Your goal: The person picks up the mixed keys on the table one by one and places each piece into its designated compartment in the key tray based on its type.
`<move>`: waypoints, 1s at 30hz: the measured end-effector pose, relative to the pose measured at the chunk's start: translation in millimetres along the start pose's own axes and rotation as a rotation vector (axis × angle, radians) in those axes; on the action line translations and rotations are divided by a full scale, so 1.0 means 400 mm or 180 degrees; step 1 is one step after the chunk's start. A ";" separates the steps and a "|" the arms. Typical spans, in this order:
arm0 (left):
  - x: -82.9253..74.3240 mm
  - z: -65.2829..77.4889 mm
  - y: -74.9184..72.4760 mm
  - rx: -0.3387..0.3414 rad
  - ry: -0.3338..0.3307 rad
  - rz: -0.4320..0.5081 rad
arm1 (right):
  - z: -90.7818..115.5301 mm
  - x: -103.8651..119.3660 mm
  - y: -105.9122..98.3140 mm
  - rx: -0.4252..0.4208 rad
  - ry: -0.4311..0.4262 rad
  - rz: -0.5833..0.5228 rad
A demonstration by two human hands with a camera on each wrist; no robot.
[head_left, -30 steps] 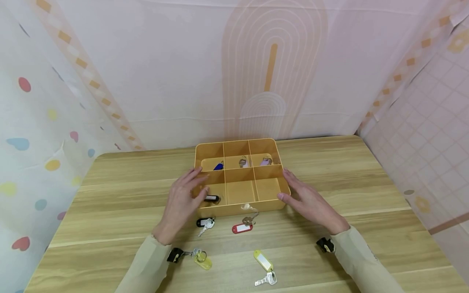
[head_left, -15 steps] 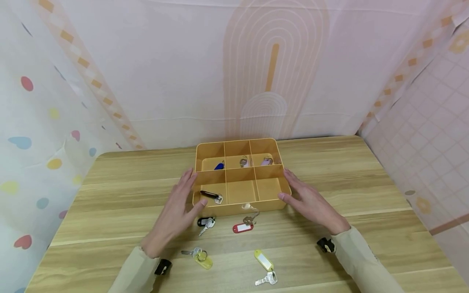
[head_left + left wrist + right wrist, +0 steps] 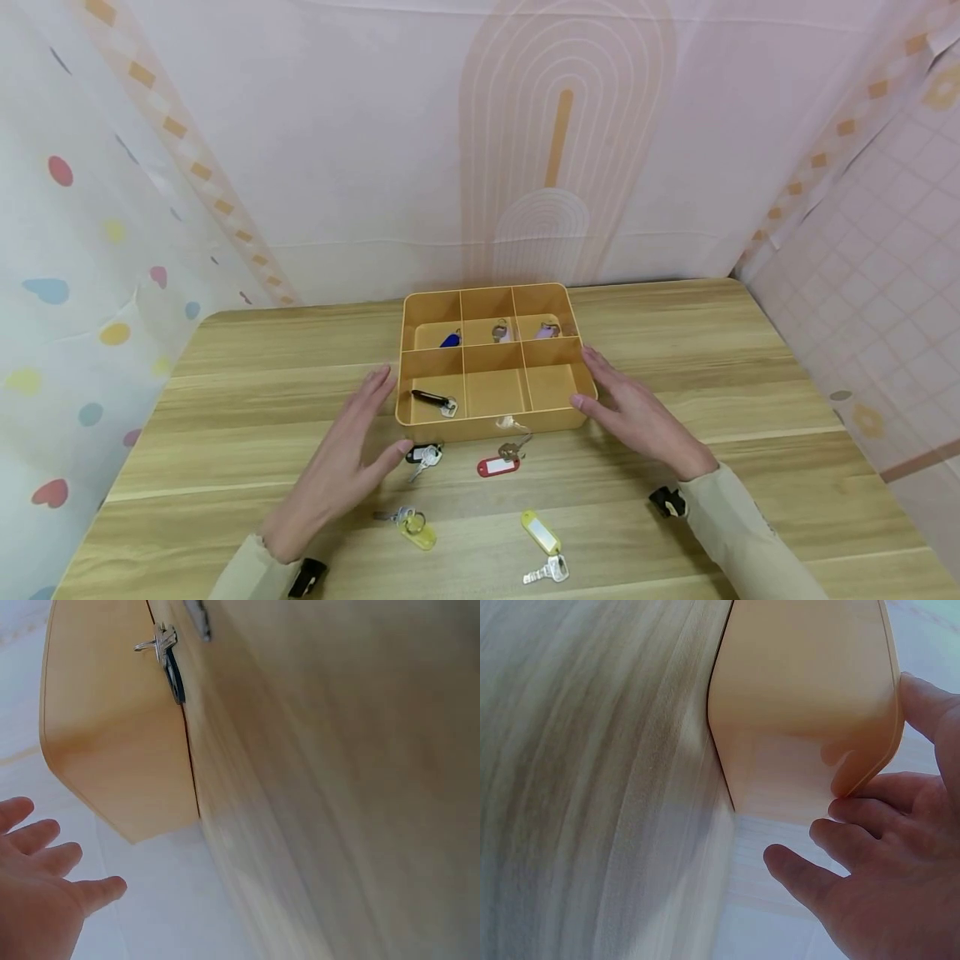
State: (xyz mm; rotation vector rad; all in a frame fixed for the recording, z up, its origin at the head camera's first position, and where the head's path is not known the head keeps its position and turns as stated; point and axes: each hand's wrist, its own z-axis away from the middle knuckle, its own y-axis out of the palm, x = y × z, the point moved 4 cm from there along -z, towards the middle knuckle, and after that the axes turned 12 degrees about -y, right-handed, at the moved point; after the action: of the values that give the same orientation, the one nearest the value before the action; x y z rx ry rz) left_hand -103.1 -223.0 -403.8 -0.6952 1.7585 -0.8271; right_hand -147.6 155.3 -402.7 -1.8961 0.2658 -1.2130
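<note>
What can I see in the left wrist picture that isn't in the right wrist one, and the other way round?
Only the left wrist view shows the left hand, spread apart from the box, a black-tagged key beside the box's wall, and part of a metal piece at the top edge.

Only the right wrist view shows the right hand, its fingers at the box's rim.

Both show the orange box from outside, the wood-grain table and a pale backdrop; neither shows inside the compartments.

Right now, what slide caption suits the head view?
Left hand and right hand flank a divided orange box, tagged keys in front.
</note>
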 end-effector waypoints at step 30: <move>-0.023 0.088 -0.014 -0.0004 0.0436 0.0267 | 0.002 0.000 0.001 0.0032 0.0015 0.0008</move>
State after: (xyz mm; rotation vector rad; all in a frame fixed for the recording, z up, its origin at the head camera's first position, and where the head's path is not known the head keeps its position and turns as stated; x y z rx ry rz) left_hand -66.6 -226.4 -402.6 -0.5726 1.8978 -0.8328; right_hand -147.1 155.5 -403.1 -1.8839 0.2639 -1.2151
